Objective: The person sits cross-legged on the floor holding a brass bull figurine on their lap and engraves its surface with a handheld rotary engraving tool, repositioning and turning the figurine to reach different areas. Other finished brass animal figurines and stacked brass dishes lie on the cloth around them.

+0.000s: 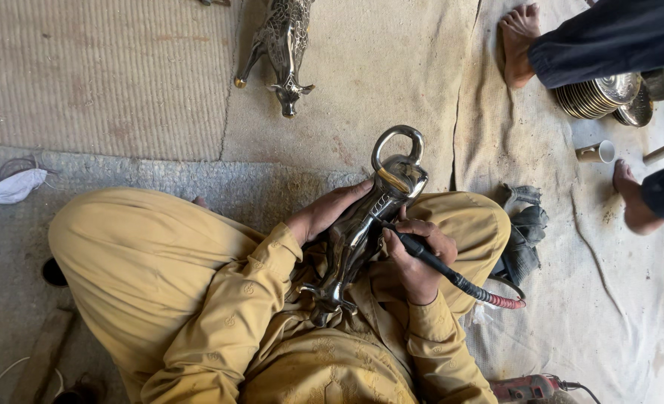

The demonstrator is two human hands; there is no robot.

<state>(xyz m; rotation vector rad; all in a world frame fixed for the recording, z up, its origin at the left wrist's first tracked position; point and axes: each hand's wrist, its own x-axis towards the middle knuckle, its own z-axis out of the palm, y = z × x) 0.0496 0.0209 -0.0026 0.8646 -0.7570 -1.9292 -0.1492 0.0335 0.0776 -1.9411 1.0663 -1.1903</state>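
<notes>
A shiny metal animal figure [362, 224] is held across the lap of a seated person dressed in mustard-yellow cloth. Its long axis runs diagonally, with the curled, ring-shaped end [398, 150] pointed up and away from the body and the legs turned down toward the lap.

A black pen-shaped tool [422, 251] is laid against the figure's side, its tip touching the metal; a black cable with a red section [496, 299] trails from it to the right. A second metal animal figure [283, 45] is seen lying on the woven mat [100, 75] farther ahead, well apart. A stack of metal plates [597, 96] and a small cup [595, 152] are set to the upper right, beside another person's bare feet [517, 41]. A dark crumpled cloth [525, 232] is lying just beside the right knee, and a white rag [10, 188] at the far left.

The figure's upper part is steadied by the left hand [324, 213], its grip curled around the body. The tool is pinched by the right hand [414, 262], whose fingers are pressed together around the shaft.
</notes>
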